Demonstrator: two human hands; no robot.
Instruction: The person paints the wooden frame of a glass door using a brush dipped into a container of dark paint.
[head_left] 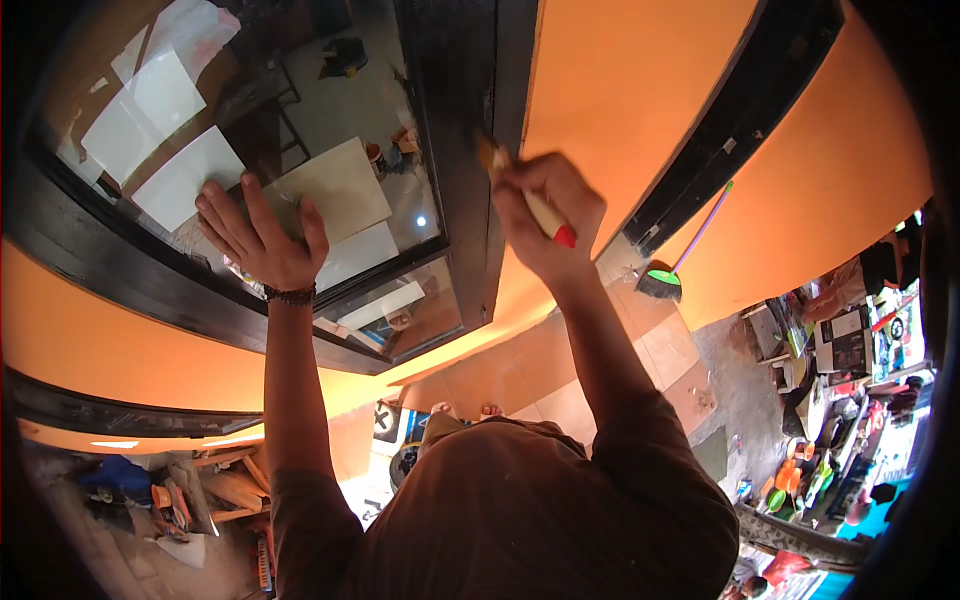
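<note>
My right hand [548, 215] grips a paintbrush [545, 212] with a pale handle and a red end. Its bristles are at the dark frame [470, 190] of a window, and look slightly blurred. On the window pane [345, 95], my left hand [265, 235] lies with its fingers spread, holding nothing. A dark bracelet circles that wrist. Close to those fingers are a white sheet [185, 180] and a beige sheet [345, 190]; whether they are on the glass or behind it I cannot tell.
Orange wall [620, 70] surrounds the window, with another dark frame [735, 130] to the right. A broom [660, 282] with a purple handle leans there above the tiled floor [560, 350]. Assorted clutter [790, 475] lies at lower right, and wooden pieces [235, 485] at lower left.
</note>
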